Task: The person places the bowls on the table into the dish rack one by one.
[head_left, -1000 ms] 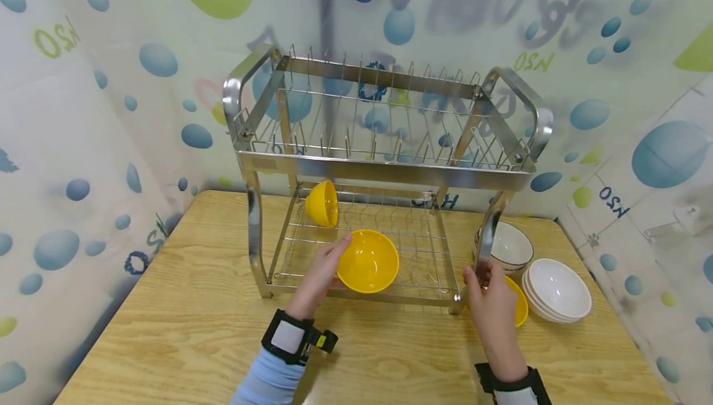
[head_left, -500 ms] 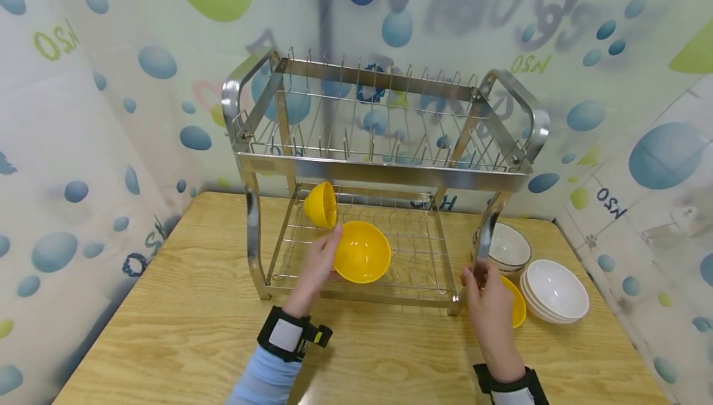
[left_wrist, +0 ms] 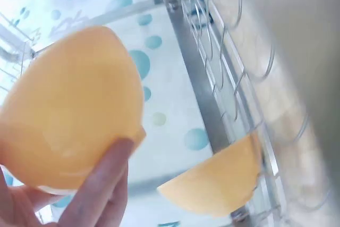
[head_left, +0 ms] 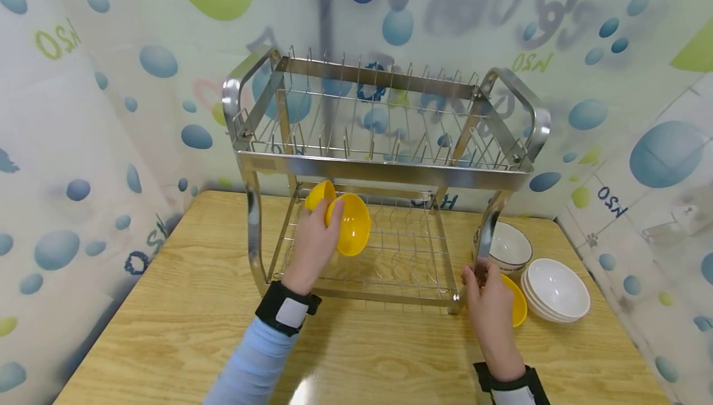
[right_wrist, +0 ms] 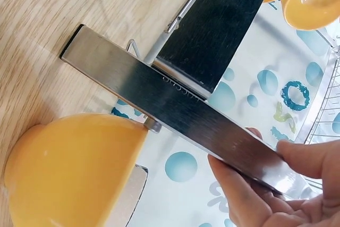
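Observation:
My left hand [head_left: 314, 241] grips a yellow bowl [head_left: 354, 225] by its side, tilted with its mouth to the right, over the lower tier of a steel dish rack [head_left: 384, 173]. Just behind it, another yellow bowl [head_left: 319, 192] stands on edge in the lower tier, partly covered by the held one. In the left wrist view the standing bowl [left_wrist: 218, 182] leans among the wires, apart from the held bowl [left_wrist: 79, 110]. My right hand [head_left: 492, 318] pinches the rack's front right leg [right_wrist: 175, 104] between thumb and fingers.
To the right of the rack are a stack of white bowls [head_left: 559, 290], a dark-rimmed white bowl [head_left: 509, 247] and a yellow bowl [head_left: 517, 303] partly behind my right hand. The upper tier [head_left: 384, 114] overhangs the lower wires. A patterned curtain [head_left: 111, 163] hangs behind the wooden table [head_left: 184, 306].
My left hand has moved the yellow bowl up and back toward the standing one, turning it from facing up to facing right. My right hand has stayed on the rack leg.

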`<action>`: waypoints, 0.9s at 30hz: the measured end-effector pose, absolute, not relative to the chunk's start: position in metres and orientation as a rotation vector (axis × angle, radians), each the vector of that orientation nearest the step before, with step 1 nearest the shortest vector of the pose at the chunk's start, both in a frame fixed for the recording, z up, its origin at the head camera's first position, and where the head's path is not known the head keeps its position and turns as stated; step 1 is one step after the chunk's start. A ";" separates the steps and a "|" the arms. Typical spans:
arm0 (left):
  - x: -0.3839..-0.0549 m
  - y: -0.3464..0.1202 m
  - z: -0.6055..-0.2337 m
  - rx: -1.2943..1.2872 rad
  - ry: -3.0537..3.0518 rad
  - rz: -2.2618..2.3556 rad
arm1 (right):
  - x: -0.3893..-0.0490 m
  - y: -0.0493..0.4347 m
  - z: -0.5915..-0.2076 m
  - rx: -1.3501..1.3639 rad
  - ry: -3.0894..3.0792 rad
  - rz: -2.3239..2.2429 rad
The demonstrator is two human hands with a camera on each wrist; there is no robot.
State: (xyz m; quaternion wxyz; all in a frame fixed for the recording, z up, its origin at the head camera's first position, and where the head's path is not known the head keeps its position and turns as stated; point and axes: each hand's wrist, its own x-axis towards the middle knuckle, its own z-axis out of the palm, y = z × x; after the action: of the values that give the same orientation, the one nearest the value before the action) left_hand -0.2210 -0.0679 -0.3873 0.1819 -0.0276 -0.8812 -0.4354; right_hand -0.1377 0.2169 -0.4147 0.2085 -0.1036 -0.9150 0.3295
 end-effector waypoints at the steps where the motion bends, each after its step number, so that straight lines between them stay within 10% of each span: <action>1: -0.223 -0.067 -0.385 -0.080 -2.491 -1.185 | -0.138 0.217 -0.415 -0.286 -2.545 0.916; 27: -0.283 -0.037 -0.384 -0.111 -2.608 -0.668 | -0.139 0.217 -0.418 -0.288 -2.531 0.894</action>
State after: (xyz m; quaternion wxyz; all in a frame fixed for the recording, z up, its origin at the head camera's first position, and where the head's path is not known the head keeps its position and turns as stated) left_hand -0.2830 -0.0373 -0.3839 0.2217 -0.0402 -0.9438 -0.2418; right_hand -0.1393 0.2167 -0.4184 0.2194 -0.1043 -0.9147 0.3230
